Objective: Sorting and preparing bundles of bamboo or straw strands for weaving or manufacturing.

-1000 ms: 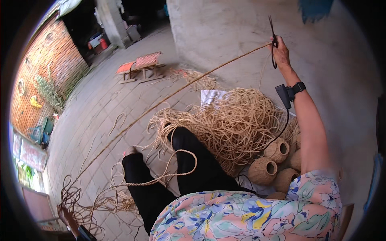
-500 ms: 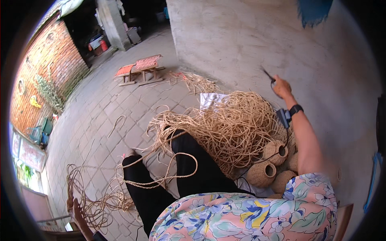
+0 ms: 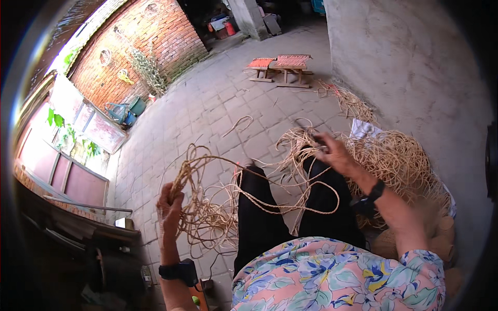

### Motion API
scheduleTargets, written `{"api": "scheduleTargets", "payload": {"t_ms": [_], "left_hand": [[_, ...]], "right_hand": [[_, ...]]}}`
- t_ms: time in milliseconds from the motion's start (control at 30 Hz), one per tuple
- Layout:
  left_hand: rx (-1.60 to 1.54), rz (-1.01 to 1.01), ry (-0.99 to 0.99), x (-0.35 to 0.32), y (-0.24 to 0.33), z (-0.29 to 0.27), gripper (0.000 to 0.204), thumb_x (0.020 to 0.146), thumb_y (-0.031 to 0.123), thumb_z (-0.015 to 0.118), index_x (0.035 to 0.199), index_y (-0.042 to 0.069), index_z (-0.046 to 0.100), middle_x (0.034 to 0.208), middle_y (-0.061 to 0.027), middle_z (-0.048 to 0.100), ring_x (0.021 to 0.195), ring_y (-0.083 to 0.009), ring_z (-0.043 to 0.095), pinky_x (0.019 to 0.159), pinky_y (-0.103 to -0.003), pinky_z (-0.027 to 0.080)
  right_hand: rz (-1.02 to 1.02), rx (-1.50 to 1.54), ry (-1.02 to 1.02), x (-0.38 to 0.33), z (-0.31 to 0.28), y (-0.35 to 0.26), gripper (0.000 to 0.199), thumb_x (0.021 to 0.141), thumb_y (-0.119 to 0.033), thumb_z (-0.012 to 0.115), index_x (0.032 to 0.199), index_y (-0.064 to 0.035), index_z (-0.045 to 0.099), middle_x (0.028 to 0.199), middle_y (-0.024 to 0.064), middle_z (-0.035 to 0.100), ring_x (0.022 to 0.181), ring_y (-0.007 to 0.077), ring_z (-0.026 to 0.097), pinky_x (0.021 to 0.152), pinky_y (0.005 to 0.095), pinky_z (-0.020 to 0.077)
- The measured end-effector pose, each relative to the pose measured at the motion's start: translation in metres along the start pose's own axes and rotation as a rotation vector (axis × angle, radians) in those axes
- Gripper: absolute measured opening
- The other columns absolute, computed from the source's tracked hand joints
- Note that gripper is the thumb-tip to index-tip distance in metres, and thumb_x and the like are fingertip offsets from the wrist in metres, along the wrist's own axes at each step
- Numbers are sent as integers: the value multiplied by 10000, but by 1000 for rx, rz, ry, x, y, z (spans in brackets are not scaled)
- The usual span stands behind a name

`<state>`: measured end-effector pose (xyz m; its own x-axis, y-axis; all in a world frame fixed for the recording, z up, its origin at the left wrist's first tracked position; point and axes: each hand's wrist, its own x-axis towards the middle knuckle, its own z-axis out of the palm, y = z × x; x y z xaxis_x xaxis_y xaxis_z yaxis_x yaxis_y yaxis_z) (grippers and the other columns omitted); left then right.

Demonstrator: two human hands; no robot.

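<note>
Outdoors, rattan strands (image 3: 218,207) sprawl across grey paving (image 3: 207,114) beside brick wall (image 3: 150,41).

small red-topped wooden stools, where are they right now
In the head view, the wooden stools stand at top centre on the paved yard, beside the grey wall, beyond the straw pile.

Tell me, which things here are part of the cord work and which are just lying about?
In use:
left hand gripping a bundle of looped cord
right hand on the strands over the knees
big heap of pale cord

Lying about:
low red stools
watering cans
loose strands by the wall
</note>
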<state>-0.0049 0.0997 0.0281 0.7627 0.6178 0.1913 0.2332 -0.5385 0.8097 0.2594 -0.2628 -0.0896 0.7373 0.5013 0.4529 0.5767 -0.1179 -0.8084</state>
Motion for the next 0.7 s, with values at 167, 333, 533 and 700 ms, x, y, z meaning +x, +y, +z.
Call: {"api": "scheduleTargets", "payload": {"t_ms": [167, 333, 533, 700], "left_hand": [[-113, 51, -111, -10, 7, 11, 167, 836, 49, 602, 995, 77, 558, 774, 54, 517, 695, -33, 431, 617, -199, 364], [-295, 132, -157, -25, 22, 40, 281, 824, 47, 594, 1090, 90, 515, 767, 34, 482, 650, -46, 445, 614, -203, 388], [-102, 75, -388, -23, 20, 72, 237, 875, 90, 578, 1106, 52, 618, 769, -18, 635, 635, -59, 491, 593, -222, 419], [-49, 168, -444, -22, 19, 97, 202, 873, 103, 580, 1047, 19, 637, 797, -77, 687, 685, -82, 589, 602, -249, 449]], "right_hand": [[8, 287, -247, 45, 104, -60, 426, 826, -100, 658, 1198, -127, 452, 959, 8, 548, 714, 62, 459, 619, 214, 417], [379, 925, -594, 34, 110, -88, 370, 810, -99, 647, 1130, -58, 465, 770, 2, 551, 610, 61, 526, 513, 215, 434], [136, 657, -425, 33, 23, -85, 334, 808, 36, 564, 1117, -61, 481, 704, -44, 487, 577, 14, 454, 511, 168, 372], [-86, 28, -324, 44, -58, -112, 285, 796, 2, 589, 1062, -83, 533, 683, -53, 440, 625, 41, 411, 552, 219, 347]]}}
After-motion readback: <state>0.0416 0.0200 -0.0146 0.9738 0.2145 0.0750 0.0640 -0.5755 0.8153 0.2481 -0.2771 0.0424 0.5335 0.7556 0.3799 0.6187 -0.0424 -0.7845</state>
